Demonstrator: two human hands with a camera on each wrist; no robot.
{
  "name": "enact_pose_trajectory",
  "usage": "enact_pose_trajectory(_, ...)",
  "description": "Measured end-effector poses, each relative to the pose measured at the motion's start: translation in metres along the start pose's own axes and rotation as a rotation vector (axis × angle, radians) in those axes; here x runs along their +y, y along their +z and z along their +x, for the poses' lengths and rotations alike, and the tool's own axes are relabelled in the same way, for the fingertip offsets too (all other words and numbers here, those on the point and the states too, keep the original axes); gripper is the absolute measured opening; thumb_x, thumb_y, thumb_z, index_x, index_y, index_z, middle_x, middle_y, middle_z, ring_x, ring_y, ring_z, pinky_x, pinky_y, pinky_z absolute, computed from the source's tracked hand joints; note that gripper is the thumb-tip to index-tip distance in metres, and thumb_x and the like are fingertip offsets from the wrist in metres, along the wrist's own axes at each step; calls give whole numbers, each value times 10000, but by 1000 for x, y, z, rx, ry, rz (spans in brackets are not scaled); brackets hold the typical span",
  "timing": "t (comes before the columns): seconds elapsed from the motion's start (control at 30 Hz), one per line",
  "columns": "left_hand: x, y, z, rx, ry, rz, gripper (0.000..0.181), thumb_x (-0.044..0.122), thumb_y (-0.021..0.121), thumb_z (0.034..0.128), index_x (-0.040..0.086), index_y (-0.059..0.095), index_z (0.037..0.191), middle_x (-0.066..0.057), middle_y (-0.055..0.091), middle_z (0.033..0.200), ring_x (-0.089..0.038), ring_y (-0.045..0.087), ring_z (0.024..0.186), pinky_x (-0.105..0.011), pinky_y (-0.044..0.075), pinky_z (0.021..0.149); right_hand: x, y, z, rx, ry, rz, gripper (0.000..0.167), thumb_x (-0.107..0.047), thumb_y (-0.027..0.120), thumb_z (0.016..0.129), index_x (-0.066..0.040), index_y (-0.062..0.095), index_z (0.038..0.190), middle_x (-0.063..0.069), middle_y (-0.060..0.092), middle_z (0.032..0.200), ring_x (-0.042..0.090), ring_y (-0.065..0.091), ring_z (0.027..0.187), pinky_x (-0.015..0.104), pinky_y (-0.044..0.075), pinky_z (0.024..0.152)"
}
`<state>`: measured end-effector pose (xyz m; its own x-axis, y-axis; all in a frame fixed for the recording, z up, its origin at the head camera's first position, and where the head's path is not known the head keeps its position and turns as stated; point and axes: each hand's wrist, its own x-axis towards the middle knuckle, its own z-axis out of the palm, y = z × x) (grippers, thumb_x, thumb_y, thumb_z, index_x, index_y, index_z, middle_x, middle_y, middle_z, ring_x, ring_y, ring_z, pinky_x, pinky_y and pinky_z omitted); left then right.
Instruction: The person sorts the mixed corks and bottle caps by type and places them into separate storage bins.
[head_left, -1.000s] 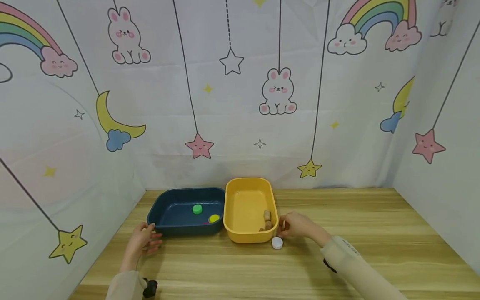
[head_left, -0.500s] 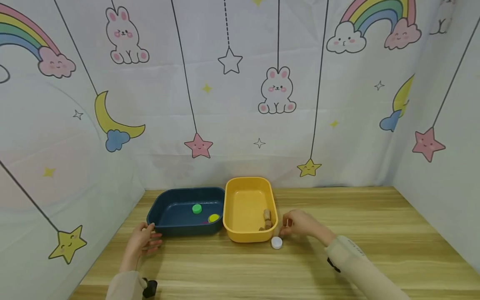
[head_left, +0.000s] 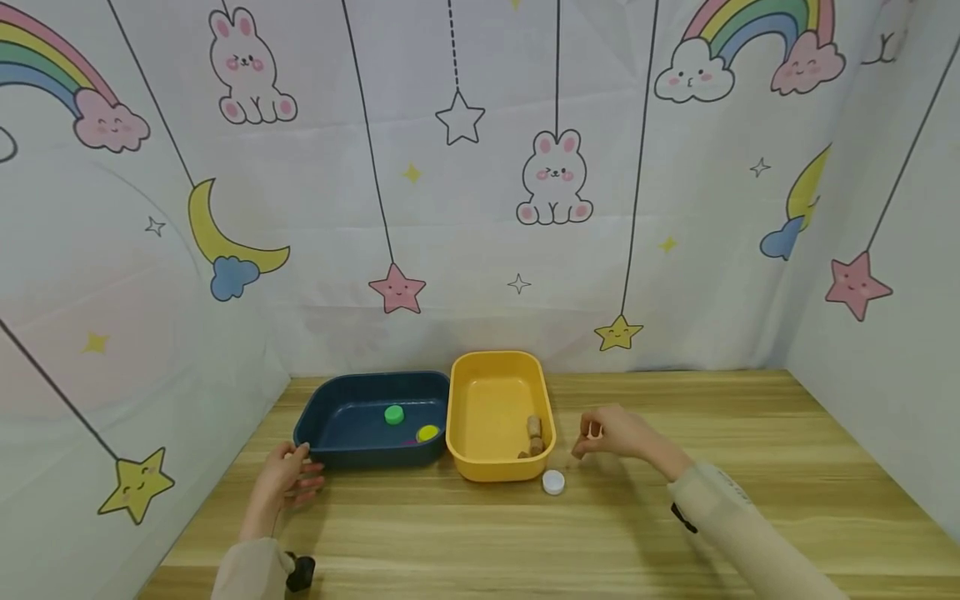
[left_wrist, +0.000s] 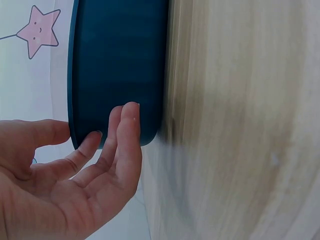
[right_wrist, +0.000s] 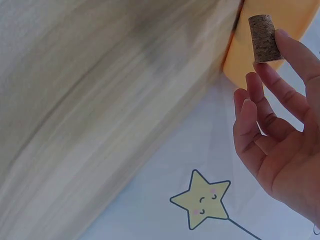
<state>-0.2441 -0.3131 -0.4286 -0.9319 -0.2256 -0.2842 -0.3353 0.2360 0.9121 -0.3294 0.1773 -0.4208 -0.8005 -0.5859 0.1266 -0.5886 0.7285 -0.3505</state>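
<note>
My left hand (head_left: 281, 475) is at the near left corner of the dark blue tub (head_left: 375, 459). In the left wrist view, thumb and index finger pinch the tub's rim; the other fingers lie loosely bent along its outer wall. To the right of the yellow tub (head_left: 501, 471), my right hand (head_left: 618, 432) is raised off the table. A brown cork (right_wrist: 265, 38) sits between its thumb and index fingertips in the right wrist view. Between that hand and the yellow tub lies a white bottle cap (head_left: 553, 482).
Inside the dark blue tub are a green cap (head_left: 394, 414), a yellow cap (head_left: 428, 433) and a partly hidden purple piece. Several corks (head_left: 535, 427) lie along the yellow tub's right side. The tubs stand side by side near the back cloth (head_left: 465, 250) on a wooden table (head_left: 465, 542).
My right hand has drawn away from the yellow tub, to the right and slightly back. The left hand, tubs and white cap have kept their places.
</note>
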Motion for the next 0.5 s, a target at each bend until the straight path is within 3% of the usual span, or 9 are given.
enact_pose_trajectory(0.5, 1, 1, -1, 4, 0, 1, 292, 277, 292, 970, -14, 320, 966, 6, 652, 778, -134, 650, 627, -345, 536, 586, -13, -30, 5, 59, -25, -17, 164, -386, 682, 751, -229, 637, 741, -59, 593, 737, 63, 494, 665, 202, 394, 561)
